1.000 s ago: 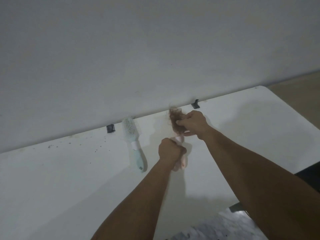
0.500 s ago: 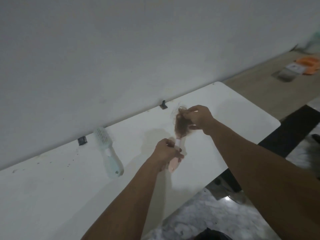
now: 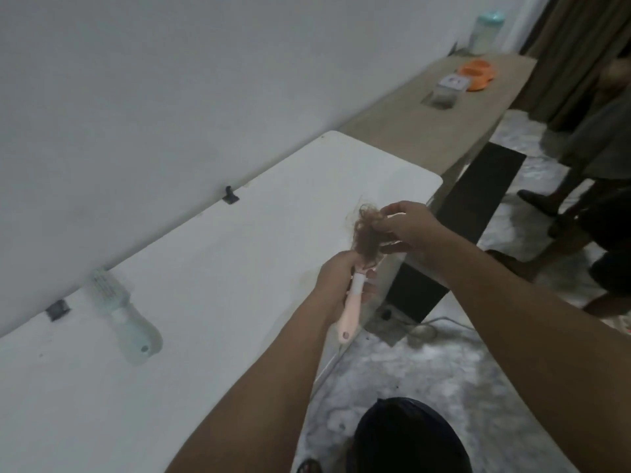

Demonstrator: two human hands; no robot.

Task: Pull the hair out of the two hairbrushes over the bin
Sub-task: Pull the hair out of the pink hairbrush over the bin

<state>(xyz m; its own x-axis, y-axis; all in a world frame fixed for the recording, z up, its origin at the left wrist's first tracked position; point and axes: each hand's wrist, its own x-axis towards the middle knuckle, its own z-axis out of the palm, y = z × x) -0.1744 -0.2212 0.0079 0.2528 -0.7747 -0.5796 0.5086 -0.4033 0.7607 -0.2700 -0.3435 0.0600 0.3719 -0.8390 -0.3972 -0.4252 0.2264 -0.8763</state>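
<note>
My left hand (image 3: 336, 275) grips a pink hairbrush (image 3: 349, 318) near its head, the handle hanging down past the white table's right edge. A clump of brown hair (image 3: 365, 233) covers the brush head. My right hand (image 3: 408, 230) pinches the top of that clump just above the brush. A pale green hairbrush (image 3: 123, 314) lies on the white table (image 3: 211, 302) at the left, bristles toward the wall. A black bin (image 3: 408, 438) with a dark liner stands on the floor below my arms, at the bottom edge of the view.
A wooden side table (image 3: 433, 124) beyond the white table carries an orange dish (image 3: 476, 74), a small box and a jar. Another person's legs (image 3: 587, 199) stand at the far right on the marble floor. Two black clips (image 3: 230, 196) sit along the wall.
The view has swung right and down, bringing the bin, side table and another person into sight. Both hands with the pink brush and hair have shifted to the table's right edge.
</note>
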